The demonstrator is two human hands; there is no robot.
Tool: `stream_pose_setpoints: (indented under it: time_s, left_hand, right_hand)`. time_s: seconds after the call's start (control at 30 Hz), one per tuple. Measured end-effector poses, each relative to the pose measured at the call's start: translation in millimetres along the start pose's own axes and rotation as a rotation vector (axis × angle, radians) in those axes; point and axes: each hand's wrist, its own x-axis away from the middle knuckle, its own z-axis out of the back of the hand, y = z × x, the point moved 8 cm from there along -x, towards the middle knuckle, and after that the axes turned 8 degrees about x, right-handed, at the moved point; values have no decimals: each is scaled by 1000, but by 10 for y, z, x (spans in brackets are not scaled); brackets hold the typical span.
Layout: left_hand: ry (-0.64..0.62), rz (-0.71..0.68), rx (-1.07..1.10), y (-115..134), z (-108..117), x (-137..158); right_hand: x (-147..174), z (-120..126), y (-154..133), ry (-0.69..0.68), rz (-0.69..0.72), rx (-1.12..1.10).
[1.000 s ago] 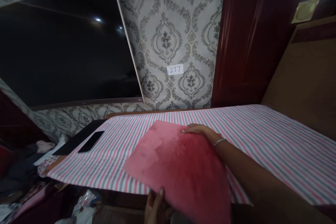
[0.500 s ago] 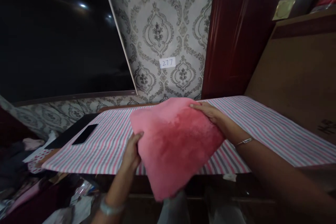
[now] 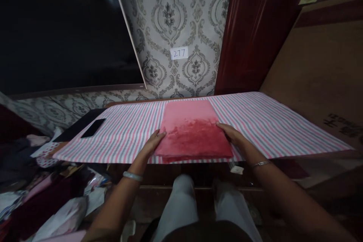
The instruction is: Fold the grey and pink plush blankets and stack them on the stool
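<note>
A square, flat pink plush cloth (image 3: pixel 195 132) lies on a striped tablecloth (image 3: pixel 124 132), its nap darker over the front half. Along its front edge it looks layered, as if folded or double. My left hand (image 3: pixel 153 143) holds its left edge, thumb on top and the other fingers mostly hidden at the side. On the opposite edge, my right hand (image 3: pixel 231 133) grips in the same way, with its thumb on the plush and the fingers partly out of sight.
A black phone (image 3: pixel 93 128) rests at the table's left. A large dark screen (image 3: pixel 68 34) hangs behind it. To the right leans a big cardboard box (image 3: pixel 326 72). Clothes and bags (image 3: pixel 51 200) are heaped at lower left. A paper marked 277 (image 3: pixel 179 53) is on the wall.
The pink plush cloth has come down from a tilted hold in the air to lie flat on the striped tablecloth. Both hands have lowered with it to its two sides.
</note>
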Motion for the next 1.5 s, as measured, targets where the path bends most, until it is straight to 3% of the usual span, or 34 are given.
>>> stream_pose_setpoints:
  time_s: [0.13,0.27,0.4,0.5,0.63,0.77,1.0,1.17,1.37,1.5]
  left_hand:
    - [-49,29,42,1,-135,253]
    - [-127,10,85,17,-277,346]
    - [-103,16,78,-27,-277,343]
    - [-82,13,74,-52,-284,337]
    - [-50,-27,81,-62,-279,362]
    - [-120,-70,87,-95,-223,504]
    - [-154,-302,-229,-23,-18,861]
    - [-155,-514,-458,-26,-117,895]
    - [-60,-772,-825,-47,-202,951]
    - [52,-959,-887,-27,-226,1043]
  right_hand:
    - [142,-180,-8,-101,77,-65]
    - [156,-136,125,-16,56,-98]
    - [101,-6,225,85,91,-38]
    - [71,26,240,103,149,-34]
    - [64,48,277,117,121,-37]
    - [86,78,297,135,97,-34]
    - [53,96,385,160,59,-62]
    - [1,115,414,144,66,-66]
    - [-65,159,440,166,65,-20]
    - [-88,140,452,145,87,-28]
